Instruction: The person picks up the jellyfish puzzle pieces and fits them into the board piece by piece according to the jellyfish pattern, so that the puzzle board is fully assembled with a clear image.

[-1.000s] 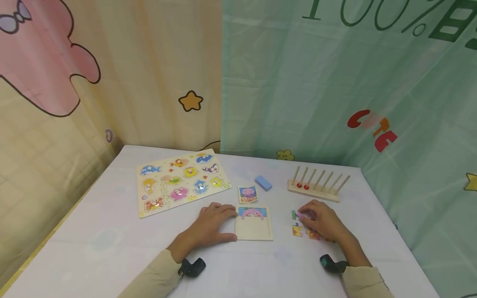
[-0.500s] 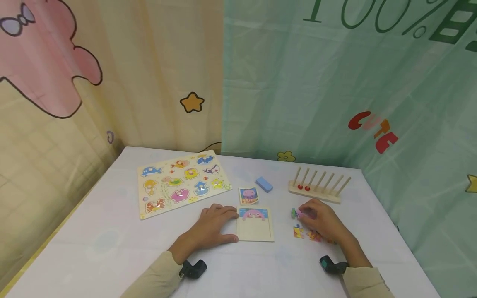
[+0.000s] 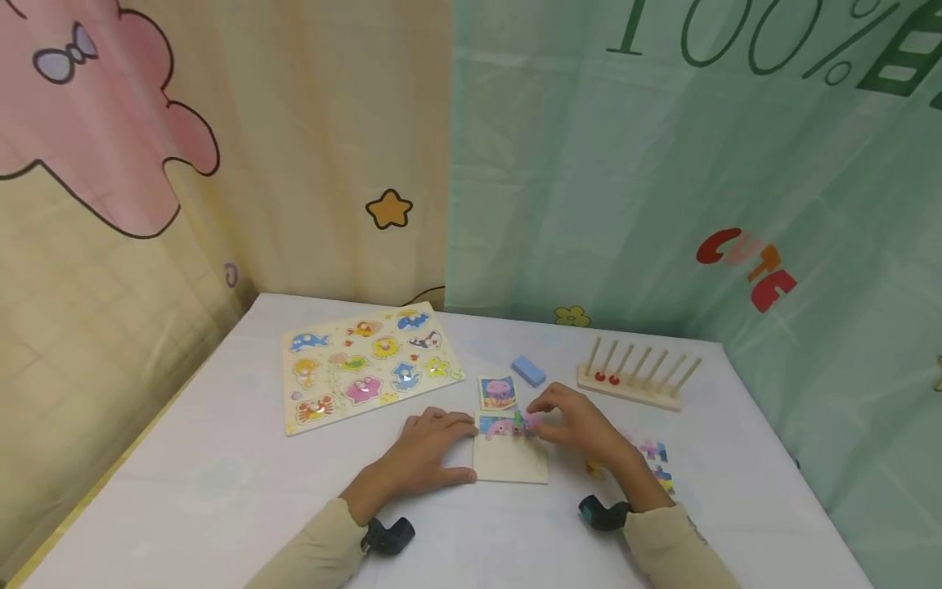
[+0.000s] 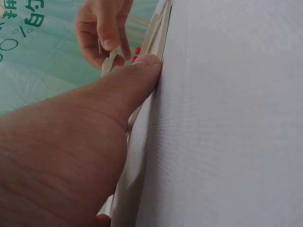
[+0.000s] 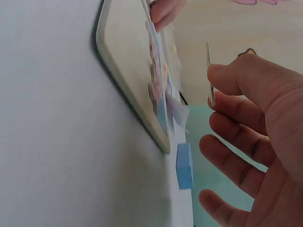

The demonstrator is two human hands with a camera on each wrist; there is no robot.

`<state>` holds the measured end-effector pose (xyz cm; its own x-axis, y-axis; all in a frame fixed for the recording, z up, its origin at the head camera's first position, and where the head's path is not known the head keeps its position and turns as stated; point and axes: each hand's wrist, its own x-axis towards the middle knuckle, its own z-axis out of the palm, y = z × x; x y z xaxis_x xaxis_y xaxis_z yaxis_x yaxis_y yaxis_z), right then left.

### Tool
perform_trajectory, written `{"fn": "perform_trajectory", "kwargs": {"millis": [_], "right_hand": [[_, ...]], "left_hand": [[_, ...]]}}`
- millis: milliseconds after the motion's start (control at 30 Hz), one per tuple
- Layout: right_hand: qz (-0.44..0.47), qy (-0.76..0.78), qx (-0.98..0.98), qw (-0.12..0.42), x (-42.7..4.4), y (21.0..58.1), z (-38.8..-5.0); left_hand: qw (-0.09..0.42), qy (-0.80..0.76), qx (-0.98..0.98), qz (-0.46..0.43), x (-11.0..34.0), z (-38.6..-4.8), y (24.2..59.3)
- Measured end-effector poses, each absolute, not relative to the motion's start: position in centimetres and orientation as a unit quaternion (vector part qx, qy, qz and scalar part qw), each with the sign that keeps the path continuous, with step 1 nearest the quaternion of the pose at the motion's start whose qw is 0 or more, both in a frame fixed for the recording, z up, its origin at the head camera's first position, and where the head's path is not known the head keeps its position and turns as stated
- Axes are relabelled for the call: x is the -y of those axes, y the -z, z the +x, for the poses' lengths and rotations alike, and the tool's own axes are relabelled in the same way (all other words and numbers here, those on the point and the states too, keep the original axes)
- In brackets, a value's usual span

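Note:
A small wooden puzzle tray (image 3: 511, 464) lies flat mid-table, with several joined pink-and-blue pieces (image 3: 500, 425) along its far side. My left hand (image 3: 428, 451) rests at the tray's left edge, fingers at the far corner and thumb at the near one; the left wrist view shows the thumb (image 4: 147, 59) against the edge. Between thumb and index finger, my right hand (image 3: 577, 421) pinches a puzzle piece (image 3: 519, 424) over the tray's far right part. In the right wrist view this thin piece (image 5: 209, 56) is seen edge-on, apart from the tray, the other fingers loosely bent.
Loose puzzle pieces (image 3: 653, 450) lie right of the tray, partly behind my right forearm. Beyond the tray are a picture card (image 3: 498, 393) and a blue block (image 3: 528, 370). A peg stand (image 3: 633, 393) with red beads is back right; a sea-animal board (image 3: 342, 411) lies back left.
My right hand has moved left from the loose pieces to the tray, carrying a pinched puzzle piece. The left hand stays at the tray's edge. The head view has shifted slightly.

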<state>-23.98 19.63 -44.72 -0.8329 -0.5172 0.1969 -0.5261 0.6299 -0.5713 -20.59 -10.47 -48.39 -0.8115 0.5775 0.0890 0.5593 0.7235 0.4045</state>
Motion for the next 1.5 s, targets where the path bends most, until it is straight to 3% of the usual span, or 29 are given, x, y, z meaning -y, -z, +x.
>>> {"fn": "perform_trajectory", "kwargs": {"millis": [233,500,1500], "right_hand": [[0.334,-0.280,0.900,-0.016,-16.5,45.4,-23.7],[0.333,-0.232,0.914,0.013,-15.0,46.2,-23.2],[0.329,-0.238,0.914,0.015,-14.6,47.0,-23.1]], "left_hand": [[0.014,-0.206,-0.929,0.309,10.2,-20.5,48.6],[0.005,-0.209,-0.926,0.313,10.4,-20.6,48.5],[0.004,-0.212,-0.926,0.313,10.4,-20.5,48.3]]}}
